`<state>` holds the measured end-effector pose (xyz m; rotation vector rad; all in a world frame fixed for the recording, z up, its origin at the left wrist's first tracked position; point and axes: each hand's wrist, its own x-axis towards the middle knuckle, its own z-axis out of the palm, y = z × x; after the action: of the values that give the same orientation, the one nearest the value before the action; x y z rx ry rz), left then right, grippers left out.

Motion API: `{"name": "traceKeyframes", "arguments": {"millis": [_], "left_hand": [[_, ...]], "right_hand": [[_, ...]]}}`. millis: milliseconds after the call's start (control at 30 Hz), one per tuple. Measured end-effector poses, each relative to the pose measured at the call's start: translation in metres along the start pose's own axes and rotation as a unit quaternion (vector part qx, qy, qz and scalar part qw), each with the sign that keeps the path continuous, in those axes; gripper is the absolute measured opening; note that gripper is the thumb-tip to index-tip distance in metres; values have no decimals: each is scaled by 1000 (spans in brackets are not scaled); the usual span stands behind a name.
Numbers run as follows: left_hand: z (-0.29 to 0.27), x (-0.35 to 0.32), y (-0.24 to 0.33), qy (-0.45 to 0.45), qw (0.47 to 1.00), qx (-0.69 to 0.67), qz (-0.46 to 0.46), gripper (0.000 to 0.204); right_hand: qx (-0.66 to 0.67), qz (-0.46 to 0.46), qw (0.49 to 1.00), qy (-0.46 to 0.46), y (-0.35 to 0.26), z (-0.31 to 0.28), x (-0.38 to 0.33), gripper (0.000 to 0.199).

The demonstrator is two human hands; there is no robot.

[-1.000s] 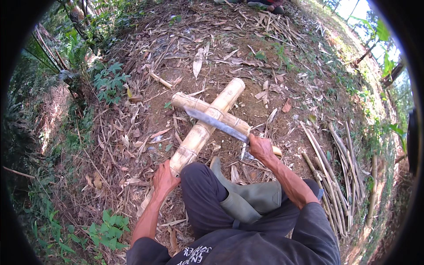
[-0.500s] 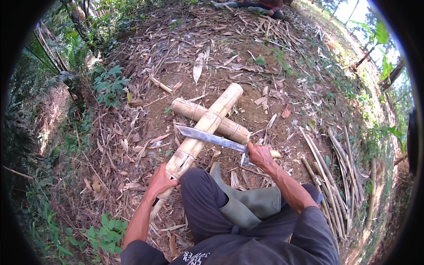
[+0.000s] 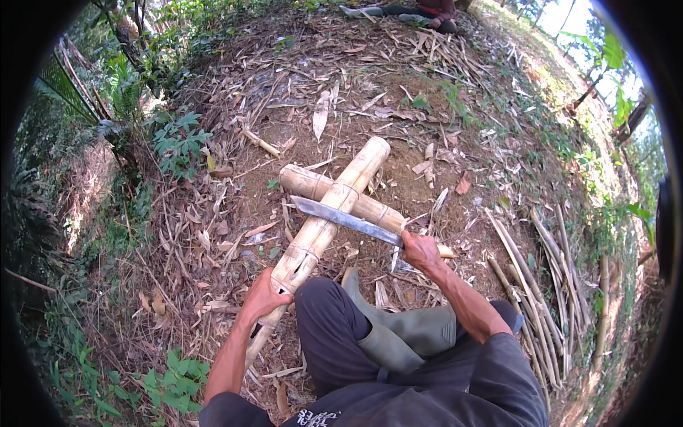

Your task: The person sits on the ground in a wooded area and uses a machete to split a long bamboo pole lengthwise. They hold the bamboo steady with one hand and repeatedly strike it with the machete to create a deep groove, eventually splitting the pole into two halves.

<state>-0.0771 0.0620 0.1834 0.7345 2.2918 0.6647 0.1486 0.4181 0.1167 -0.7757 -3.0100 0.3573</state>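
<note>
A long pale bamboo pole (image 3: 316, 237) slants away from beside my left knee, its far part resting across a shorter bamboo piece (image 3: 306, 182) on the ground. Near its lower end, my left hand (image 3: 269, 295) grips the pole; dark openings show in the bamboo next to the fingers. My right hand (image 3: 421, 250) is closed round the pale handle of a machete (image 3: 348, 220). The blade lies across the pole's upper side, tip to the left, just nearer to me than the crossing. Whether its edge bites into the bamboo I cannot tell.
Several long split bamboo strips (image 3: 535, 313) lie at my right. My rubber boots (image 3: 405, 331) are crossed in front of me. Dry leaves litter the sloping ground, with green plants (image 3: 174, 381) at the left. Another person (image 3: 427, 14) sits at the far edge beside more strips.
The machete blade has shifted slightly to the right along with my right hand. The view has moved a little; both grips stay the same.
</note>
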Motion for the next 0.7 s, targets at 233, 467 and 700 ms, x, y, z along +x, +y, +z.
{"name": "traceKeyframes", "arguments": {"millis": [233,467,700], "left_hand": [[-2,-5,1,-3,1000,15,-6,82],[4,-8,-2,16,998,54,-12,84],[5,-5,3,9,997,70,-5,87]], "right_hand": [[-23,33,999,6,13,-10,28,16],[-25,57,998,-20,12,-21,37,14],[-49,12,999,-10,20,-10,24,16]]}}
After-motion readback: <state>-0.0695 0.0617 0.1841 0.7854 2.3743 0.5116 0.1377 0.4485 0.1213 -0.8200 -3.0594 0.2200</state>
